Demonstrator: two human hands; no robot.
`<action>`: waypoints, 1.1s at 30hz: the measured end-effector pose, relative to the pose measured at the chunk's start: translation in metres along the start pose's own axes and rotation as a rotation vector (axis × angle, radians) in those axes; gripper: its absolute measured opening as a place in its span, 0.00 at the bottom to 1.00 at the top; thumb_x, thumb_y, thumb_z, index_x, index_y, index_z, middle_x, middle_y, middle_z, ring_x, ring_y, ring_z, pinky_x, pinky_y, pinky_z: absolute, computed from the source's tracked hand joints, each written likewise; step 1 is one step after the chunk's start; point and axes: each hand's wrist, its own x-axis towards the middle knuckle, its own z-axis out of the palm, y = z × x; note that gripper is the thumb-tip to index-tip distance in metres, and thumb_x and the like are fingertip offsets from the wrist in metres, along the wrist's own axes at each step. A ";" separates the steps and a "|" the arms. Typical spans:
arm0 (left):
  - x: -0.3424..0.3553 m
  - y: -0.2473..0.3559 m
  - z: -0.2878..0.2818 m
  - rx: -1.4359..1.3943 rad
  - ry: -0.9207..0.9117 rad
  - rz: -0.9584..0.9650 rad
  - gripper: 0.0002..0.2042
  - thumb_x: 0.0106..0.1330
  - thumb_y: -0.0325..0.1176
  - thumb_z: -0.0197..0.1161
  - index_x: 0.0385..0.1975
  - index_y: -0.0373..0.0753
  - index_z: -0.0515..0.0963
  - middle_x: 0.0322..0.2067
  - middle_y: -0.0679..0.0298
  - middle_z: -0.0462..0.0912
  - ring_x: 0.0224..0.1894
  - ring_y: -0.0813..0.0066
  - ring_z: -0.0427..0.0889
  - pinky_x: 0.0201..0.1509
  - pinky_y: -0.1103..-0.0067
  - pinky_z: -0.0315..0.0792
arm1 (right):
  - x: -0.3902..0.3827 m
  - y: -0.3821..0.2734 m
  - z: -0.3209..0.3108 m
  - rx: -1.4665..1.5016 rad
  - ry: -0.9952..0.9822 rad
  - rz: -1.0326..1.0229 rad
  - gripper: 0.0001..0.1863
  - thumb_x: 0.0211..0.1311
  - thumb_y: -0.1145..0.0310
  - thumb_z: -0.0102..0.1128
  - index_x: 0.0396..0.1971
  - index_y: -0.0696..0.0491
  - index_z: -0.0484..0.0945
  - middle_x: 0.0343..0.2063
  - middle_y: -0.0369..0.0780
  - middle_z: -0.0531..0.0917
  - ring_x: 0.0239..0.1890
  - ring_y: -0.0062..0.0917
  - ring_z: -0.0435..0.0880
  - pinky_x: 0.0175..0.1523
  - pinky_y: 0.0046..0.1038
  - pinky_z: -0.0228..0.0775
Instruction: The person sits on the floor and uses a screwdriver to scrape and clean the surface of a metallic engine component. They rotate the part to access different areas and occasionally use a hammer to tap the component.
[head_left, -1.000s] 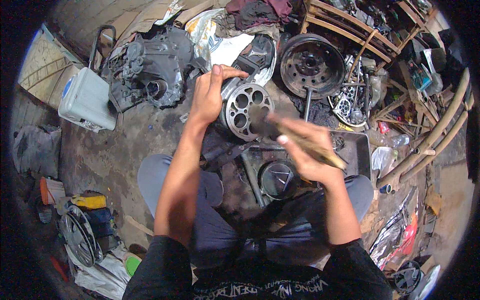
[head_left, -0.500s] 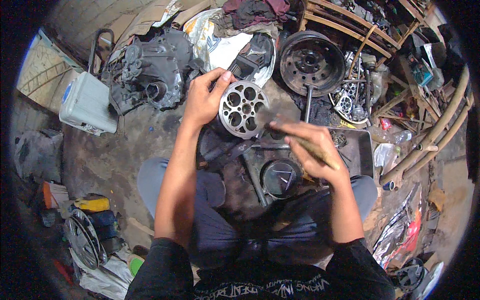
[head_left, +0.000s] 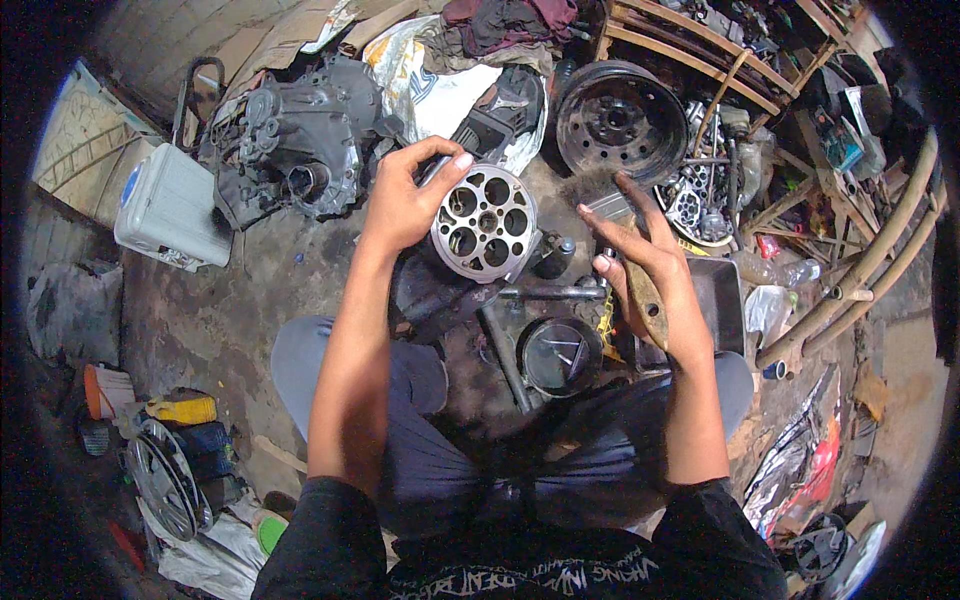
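Note:
A round silver metal part [head_left: 487, 220] with several large holes around a central bore faces up in front of me. My left hand [head_left: 414, 192] grips its upper left rim, thumb on the top edge. Off to its right, my right hand [head_left: 650, 270] is closed around a paintbrush [head_left: 649, 303] with a worn wooden handle. The brush's dark bristles point up and left, apart from the metal part. Below the part lie a dark pipe [head_left: 507, 360] and a round black dish [head_left: 562, 357] holding a few thin pieces.
A large gearbox housing [head_left: 300, 140] sits at the far left beside a grey plastic box [head_left: 172, 207]. A black steel wheel rim [head_left: 622, 120] lies ahead to the right. A metal tray [head_left: 720, 300] stands right of my hand; wooden poles [head_left: 870, 270] lean further right.
My right hand has swung the brush up and right, away from the metal part. The part has shifted slightly left in my left hand.

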 end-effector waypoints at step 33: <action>-0.001 0.012 0.002 0.071 -0.041 -0.064 0.12 0.76 0.36 0.67 0.40 0.31 0.87 0.38 0.62 0.92 0.43 0.77 0.87 0.53 0.76 0.78 | 0.001 0.009 0.001 0.119 -0.223 -0.028 0.13 0.59 0.73 0.68 0.44 0.54 0.90 0.59 0.53 0.86 0.58 0.50 0.87 0.62 0.40 0.79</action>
